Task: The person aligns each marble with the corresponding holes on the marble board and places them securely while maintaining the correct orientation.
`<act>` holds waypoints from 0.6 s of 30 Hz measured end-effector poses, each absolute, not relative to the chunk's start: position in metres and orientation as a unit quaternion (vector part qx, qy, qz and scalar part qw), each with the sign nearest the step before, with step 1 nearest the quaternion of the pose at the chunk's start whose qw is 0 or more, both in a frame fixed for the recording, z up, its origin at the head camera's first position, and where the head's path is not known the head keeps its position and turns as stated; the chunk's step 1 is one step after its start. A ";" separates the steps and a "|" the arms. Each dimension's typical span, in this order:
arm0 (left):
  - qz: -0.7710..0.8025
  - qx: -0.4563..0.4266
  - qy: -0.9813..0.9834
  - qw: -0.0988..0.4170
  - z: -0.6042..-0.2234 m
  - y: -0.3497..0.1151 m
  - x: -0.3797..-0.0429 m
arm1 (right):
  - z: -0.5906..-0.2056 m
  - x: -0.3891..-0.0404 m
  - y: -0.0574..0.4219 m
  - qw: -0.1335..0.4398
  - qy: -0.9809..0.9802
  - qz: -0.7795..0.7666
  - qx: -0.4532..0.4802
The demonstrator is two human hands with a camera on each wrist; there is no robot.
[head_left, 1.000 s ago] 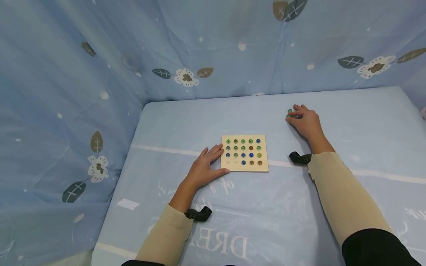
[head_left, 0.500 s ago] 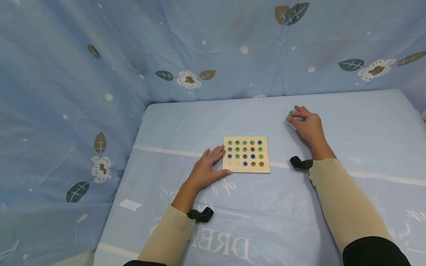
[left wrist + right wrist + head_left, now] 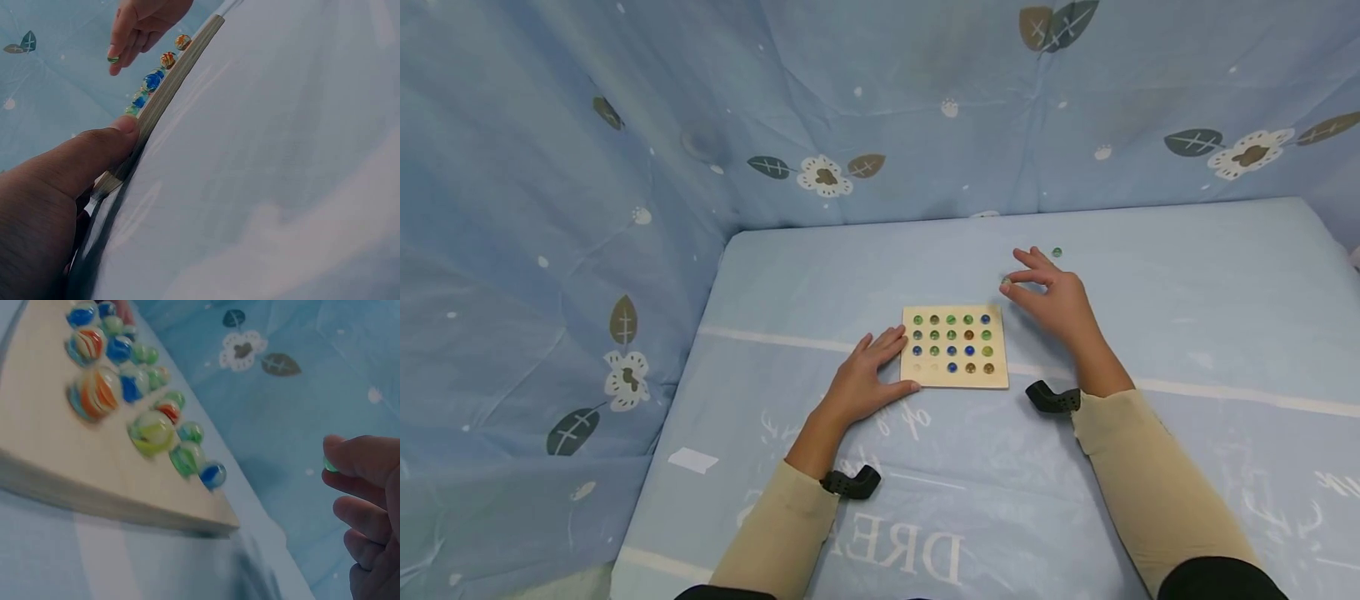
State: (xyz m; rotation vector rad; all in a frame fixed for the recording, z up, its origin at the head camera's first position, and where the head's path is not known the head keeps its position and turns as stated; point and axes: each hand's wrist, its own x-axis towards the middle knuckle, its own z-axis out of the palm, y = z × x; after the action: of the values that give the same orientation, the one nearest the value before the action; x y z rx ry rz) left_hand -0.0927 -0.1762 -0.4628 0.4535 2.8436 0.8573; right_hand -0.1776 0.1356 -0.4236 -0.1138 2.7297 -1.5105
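A square wooden board [image 3: 954, 381] lies on the table, bearing rows of coloured glass marbles [image 3: 95, 395]. Two hollows at its front left corner hold no marble. My left hand [image 3: 867, 382] rests at that corner, fingers extended along the left edge and thumb at the front edge; in the left wrist view the thumb [image 3: 103, 150] lies against the board's side. Beyond the board's back right corner, my right hand [image 3: 1060, 302] pinches a green marble [image 3: 329, 465] between thumb and forefinger. The marble is mostly covered by the fingertips. Another green marble [image 3: 1057, 252] lies on the table behind this hand.
A pale blue cloth covers the table [image 3: 820, 275], and a patterned blue curtain [image 3: 910, 108] hangs along its back and left. A white patch [image 3: 693, 460] lies at the left. Black wrist mounts [image 3: 852, 482] stick out from both wrists.
My right hand has lifted one green marble from beside another and moved it left and nearer, toward the board. The other marble stays behind. My left hand keeps its place at the board.
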 end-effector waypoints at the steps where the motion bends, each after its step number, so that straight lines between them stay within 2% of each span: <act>1: 0.285 0.150 0.944 0.069 -0.463 -0.176 -0.093 | -0.423 -0.176 0.133 0.012 0.875 -0.481 -0.046; 8: 0.288 0.149 0.943 0.069 -0.464 -0.177 -0.093 | -0.420 -0.166 0.114 0.027 0.885 -0.454 -0.100; 18: 0.282 0.153 0.944 0.077 -0.465 -0.177 -0.095 | -0.425 -0.153 0.088 0.079 0.873 -0.413 -0.246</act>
State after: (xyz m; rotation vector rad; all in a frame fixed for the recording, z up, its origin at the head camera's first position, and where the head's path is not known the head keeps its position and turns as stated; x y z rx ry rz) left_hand -0.0952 -0.1774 -0.4654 0.4585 2.8291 0.8457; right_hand -0.1529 0.0879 -0.4251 -0.7372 2.6129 -1.2355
